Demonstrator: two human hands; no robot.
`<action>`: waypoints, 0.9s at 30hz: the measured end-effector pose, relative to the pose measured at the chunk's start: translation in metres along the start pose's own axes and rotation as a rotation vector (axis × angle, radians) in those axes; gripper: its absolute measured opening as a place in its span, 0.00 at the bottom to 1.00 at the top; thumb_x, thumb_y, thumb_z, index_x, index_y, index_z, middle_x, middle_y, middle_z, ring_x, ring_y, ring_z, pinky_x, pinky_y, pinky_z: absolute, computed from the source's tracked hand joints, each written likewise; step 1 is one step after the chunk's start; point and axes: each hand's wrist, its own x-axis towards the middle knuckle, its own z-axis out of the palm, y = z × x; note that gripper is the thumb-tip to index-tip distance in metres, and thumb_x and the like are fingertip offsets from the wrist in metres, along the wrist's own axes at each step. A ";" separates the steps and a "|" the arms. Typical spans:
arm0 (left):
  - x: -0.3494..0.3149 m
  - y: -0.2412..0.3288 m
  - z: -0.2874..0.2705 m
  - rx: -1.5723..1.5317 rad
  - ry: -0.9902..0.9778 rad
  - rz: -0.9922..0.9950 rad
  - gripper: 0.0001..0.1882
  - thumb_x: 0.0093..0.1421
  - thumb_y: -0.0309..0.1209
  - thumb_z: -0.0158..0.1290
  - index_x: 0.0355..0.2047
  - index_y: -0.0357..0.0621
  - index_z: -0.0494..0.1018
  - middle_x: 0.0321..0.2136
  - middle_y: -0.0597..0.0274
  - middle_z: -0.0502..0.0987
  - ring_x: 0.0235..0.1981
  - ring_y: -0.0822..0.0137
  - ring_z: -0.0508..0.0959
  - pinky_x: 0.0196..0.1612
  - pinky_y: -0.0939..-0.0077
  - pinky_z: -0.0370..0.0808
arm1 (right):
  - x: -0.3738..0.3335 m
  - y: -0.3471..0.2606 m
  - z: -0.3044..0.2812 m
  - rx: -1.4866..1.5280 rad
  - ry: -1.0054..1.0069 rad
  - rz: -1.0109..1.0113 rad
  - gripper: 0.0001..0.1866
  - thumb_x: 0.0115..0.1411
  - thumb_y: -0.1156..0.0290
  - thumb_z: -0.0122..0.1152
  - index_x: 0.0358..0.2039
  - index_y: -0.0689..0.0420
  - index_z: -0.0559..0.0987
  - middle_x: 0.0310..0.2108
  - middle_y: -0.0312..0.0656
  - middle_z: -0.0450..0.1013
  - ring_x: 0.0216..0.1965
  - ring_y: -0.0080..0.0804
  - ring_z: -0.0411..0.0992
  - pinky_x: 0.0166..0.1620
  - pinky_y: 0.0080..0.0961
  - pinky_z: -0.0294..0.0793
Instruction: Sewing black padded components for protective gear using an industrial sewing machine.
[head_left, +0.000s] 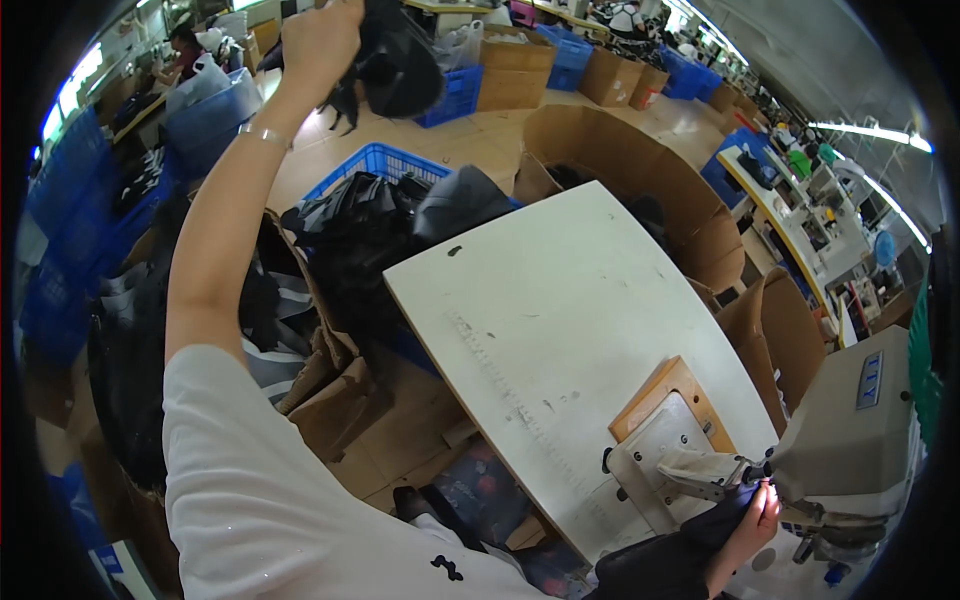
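Note:
My left arm stretches up and forward, and its hand (322, 45) is closed on a black fabric piece (400, 70) with loose strips dangling beneath. That piece hangs in the air above the floor. At the lower right my right hand (757, 522) pinches the edge of a dark cloth (665, 560), close to the head of a grey sewing machine (850, 420). A small light shines at those fingertips. Some of the cloth drapes over the near side of the white table (540, 310). The machine's arm partly hides where cloth and needle meet.
Beyond the table stands a blue crate (375, 160) heaped with black pieces. An open cardboard box (640, 150) is at its far right edge. Another box (335, 375) with black and grey pieces sits left. A wooden block (672, 390) rests by the machine.

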 end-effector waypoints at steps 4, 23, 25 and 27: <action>-0.078 0.050 -0.080 0.237 0.017 0.261 0.21 0.47 0.30 0.51 0.43 0.36 0.73 0.31 0.49 0.78 0.16 0.64 0.75 0.20 0.69 0.71 | 0.004 0.015 0.003 0.033 -0.006 -0.169 0.12 0.62 0.73 0.50 0.41 0.66 0.78 0.40 0.43 0.76 0.41 0.29 0.71 0.50 0.24 0.66; -0.164 0.093 -0.021 -0.742 -0.513 0.381 0.37 0.48 0.58 0.55 0.49 0.42 0.68 0.54 0.58 0.65 0.59 0.58 0.61 0.61 0.56 0.55 | 0.001 0.010 0.006 0.196 -0.018 -0.212 0.12 0.61 0.74 0.50 0.39 0.66 0.78 0.37 0.43 0.78 0.39 0.28 0.72 0.50 0.23 0.66; -0.163 0.107 -0.019 -0.777 -0.564 0.398 0.35 0.49 0.56 0.56 0.47 0.40 0.70 0.53 0.58 0.66 0.59 0.58 0.61 0.61 0.55 0.56 | 0.000 0.012 0.006 0.227 0.015 -0.178 0.12 0.61 0.73 0.50 0.39 0.66 0.78 0.37 0.42 0.78 0.39 0.27 0.72 0.50 0.22 0.66; -0.170 0.117 -0.032 -0.734 -0.292 0.318 0.30 0.49 0.51 0.58 0.43 0.38 0.71 0.50 0.56 0.68 0.57 0.57 0.64 0.59 0.57 0.60 | -0.004 0.006 0.005 0.176 0.020 -0.218 0.12 0.62 0.73 0.50 0.38 0.67 0.78 0.37 0.42 0.78 0.40 0.27 0.72 0.50 0.22 0.66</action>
